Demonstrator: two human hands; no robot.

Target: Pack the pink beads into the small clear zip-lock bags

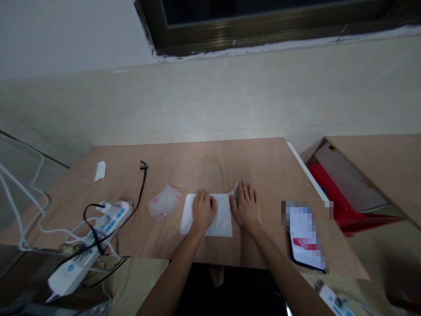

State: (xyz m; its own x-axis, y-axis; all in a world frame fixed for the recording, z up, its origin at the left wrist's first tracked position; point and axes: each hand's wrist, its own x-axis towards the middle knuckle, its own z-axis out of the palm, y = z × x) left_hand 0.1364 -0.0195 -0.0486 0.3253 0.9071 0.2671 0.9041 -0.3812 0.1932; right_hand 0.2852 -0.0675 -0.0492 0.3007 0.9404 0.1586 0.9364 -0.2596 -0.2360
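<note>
A white sheet (222,219), like paper or tissue, lies flat on the wooden table in front of me. My left hand (203,213) rests palm down on it, the fingers slightly bent and close together, with no object visible in them. To its right, my right hand (246,206) lies flat with the fingers a little apart. Under its thumb side shows part of a small clear plastic bag (234,189) with reddish marks; the rest is hidden beneath the hand. Left of the sheet lies a loose bunch of clear plastic bags (165,202) with pink-red edges.
A white power strip (112,224) with several tangled cables sits at the table's left edge. A black cable end (144,166) and a white scrap (100,171) lie farther back. On the right lies a phone (307,239). Beyond that edge is a red item (342,206).
</note>
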